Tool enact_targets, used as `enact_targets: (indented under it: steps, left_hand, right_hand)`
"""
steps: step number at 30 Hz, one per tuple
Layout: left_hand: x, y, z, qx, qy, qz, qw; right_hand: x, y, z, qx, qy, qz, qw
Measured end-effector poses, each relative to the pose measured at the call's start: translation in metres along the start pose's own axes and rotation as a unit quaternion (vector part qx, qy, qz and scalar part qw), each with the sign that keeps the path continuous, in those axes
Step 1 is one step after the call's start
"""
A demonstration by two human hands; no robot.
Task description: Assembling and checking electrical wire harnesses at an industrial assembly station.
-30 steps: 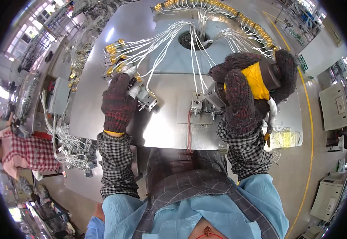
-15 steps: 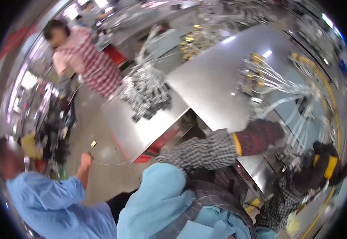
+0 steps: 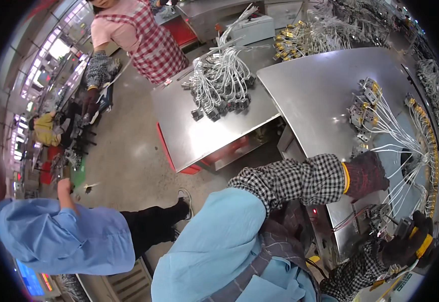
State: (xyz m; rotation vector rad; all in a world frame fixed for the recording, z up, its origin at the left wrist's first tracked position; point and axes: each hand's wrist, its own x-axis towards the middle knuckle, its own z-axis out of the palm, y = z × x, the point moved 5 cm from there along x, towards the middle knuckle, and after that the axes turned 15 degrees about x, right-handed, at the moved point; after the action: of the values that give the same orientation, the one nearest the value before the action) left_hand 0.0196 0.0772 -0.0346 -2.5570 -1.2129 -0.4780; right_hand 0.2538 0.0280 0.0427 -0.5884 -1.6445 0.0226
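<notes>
My left hand (image 3: 367,173), in a dark red knitted glove, reaches over white cables (image 3: 395,143) at the bench's right side. Its fingers point away and their tips are hidden. Closer to the lower right, my right hand (image 3: 412,244) wears a black glove with a yellow band. Its fingers are bent around a small grey boxy piece (image 3: 403,227), whose kind is unclear. Beside that hand lie metal connector ends (image 3: 379,217) with white wires. Farther up the bench, more metal connectors (image 3: 364,113) with yellow parts end the same cable bundle.
The steel bench (image 3: 312,95) meets a lower steel table (image 3: 204,138) bearing a heap of white cables with dark connectors (image 3: 222,90). A person in a checked apron (image 3: 154,45) stands behind it. Another person in a blue shirt (image 3: 73,236) is at left. Yellow-ended cables (image 3: 300,43) lie at the back.
The view has shifted, so the tables sit farther right. My right hand has come lower, its fingers now bent around the grey piece. The blue-shirted person has moved left.
</notes>
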Motion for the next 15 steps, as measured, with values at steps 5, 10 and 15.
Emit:
enact_targets:
  steps: [5,10,15]
  left_hand:
    - [-0.006,-0.013,0.005,-0.121,0.071,0.039,0.989]
    - [-0.001,-0.016,-0.009,-0.148,0.057,0.061,0.985]
    - [0.016,0.013,-0.049,-0.232,0.104,0.073,0.964]
  right_hand:
    - [0.008,-0.039,0.031,-0.09,-0.01,-0.039,0.995]
    - [0.004,-0.037,0.031,0.092,0.276,0.132,0.948]
    - [0.026,-0.038,0.017,0.168,0.26,0.119,0.944]
